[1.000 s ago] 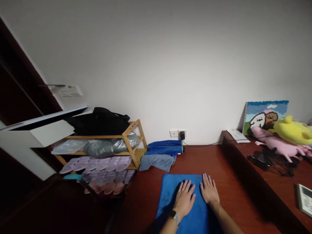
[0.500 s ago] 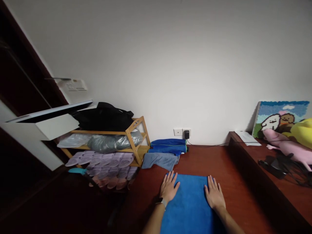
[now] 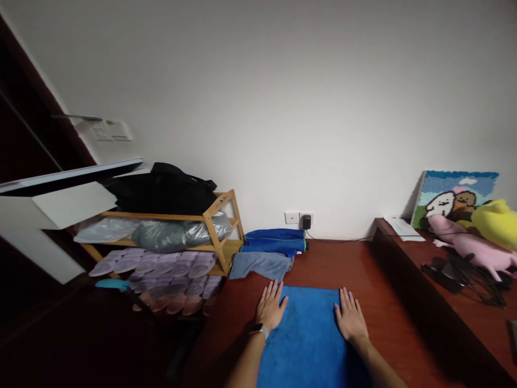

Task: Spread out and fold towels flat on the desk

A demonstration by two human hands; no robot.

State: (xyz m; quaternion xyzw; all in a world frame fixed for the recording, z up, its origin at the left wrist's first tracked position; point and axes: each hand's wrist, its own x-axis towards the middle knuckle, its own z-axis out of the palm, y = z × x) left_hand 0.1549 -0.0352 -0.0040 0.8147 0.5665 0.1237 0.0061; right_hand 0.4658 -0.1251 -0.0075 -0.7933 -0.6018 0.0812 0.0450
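Note:
A bright blue cloth [image 3: 309, 334] lies spread flat on the reddish-brown wooden table [image 3: 396, 334], its near end cut off by the bottom of the view. My left hand [image 3: 271, 307] rests flat on its far left corner, fingers stretched forward and thumb over the cloth; a watch [image 3: 258, 328] is on that wrist. Across from it, my right hand [image 3: 350, 317] lies flat along the far right corner, fingers apart. Neither hand grips anything. Beyond the cloth, a crumpled grey-blue cloth [image 3: 260, 265] sits before a folded dark blue cloth [image 3: 277, 241] with green edging.
Left stands a wooden rack [image 3: 218, 242] with rows of slippers [image 3: 173, 264] and a black bag [image 3: 161, 188] on top. A charger [image 3: 307, 221] is plugged into the wall. On the raised right ledge are a pink plush toy [image 3: 464, 242], a yellow plush toy [image 3: 496, 223] and tangled cables [image 3: 476, 280].
The view has shifted slightly, so the surroundings sit a little further left. Both hands stay flat on the blue cloth's far corners.

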